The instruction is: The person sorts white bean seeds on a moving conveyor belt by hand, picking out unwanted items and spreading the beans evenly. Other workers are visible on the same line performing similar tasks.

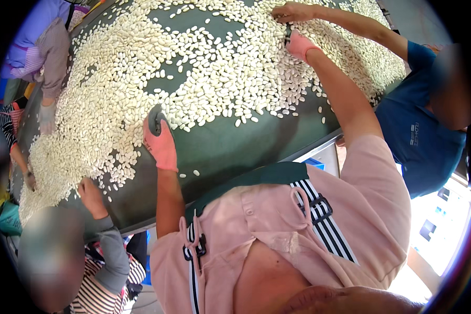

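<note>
The table (230,146) wore a matt, smooth dark-green covering. The pale kernels (225,78) heaped on it looked hard with a faint sheen. Both the left hand (159,141) and right hand (300,44) were in pink knitted cloth gloves, soft and dull.

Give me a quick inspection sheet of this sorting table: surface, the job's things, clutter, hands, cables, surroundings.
Surface: dark green table, bare along the near edge, covered elsewhere.
Job's things: pale oval pieces, bean-like, spread in a thick loose layer; a few strays lie apart near the front.
Clutter: nothing seen besides the pieces.
Hands: left hand in a pink glove with grey fingertips, resting at the near edge of the heap; right hand, gloved alike, reaching far into the heap. Whether either grips anything cannot be told.
Cables: nothing seen.
Surroundings: a co-worker's bare hand beside the right hand; other people's hands at the table's left side and lower left.
</note>
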Motion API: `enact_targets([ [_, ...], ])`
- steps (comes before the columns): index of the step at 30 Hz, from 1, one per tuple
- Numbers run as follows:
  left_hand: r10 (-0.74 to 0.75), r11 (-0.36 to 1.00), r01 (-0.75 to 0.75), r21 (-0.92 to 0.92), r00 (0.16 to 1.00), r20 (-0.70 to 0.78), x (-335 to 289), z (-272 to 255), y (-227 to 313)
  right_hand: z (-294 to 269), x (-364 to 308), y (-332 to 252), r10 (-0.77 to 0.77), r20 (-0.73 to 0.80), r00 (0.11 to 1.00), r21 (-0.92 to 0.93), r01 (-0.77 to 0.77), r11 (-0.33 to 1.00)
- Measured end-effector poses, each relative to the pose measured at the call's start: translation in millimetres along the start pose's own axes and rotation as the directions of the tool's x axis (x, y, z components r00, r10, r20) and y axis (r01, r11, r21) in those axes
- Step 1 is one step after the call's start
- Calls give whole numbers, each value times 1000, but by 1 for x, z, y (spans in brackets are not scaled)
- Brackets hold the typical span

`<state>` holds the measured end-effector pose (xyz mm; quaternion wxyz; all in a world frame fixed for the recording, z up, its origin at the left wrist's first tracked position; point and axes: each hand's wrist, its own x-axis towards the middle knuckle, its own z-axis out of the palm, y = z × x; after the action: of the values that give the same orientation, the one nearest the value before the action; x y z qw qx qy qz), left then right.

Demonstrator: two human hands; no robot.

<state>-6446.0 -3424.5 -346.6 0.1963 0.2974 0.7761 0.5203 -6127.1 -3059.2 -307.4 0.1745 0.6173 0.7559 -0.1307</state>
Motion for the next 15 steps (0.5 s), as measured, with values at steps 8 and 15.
enact_targets([
  [8,-94,979,87,-186,995,-32,11,-29,-11,18,-9,9,-138,136,981,983,-151,-108],
  [15,-95,941,89,-327,996,0,14,-55,-7,25,27,-88,-151,-373,915,19,170,985],
])
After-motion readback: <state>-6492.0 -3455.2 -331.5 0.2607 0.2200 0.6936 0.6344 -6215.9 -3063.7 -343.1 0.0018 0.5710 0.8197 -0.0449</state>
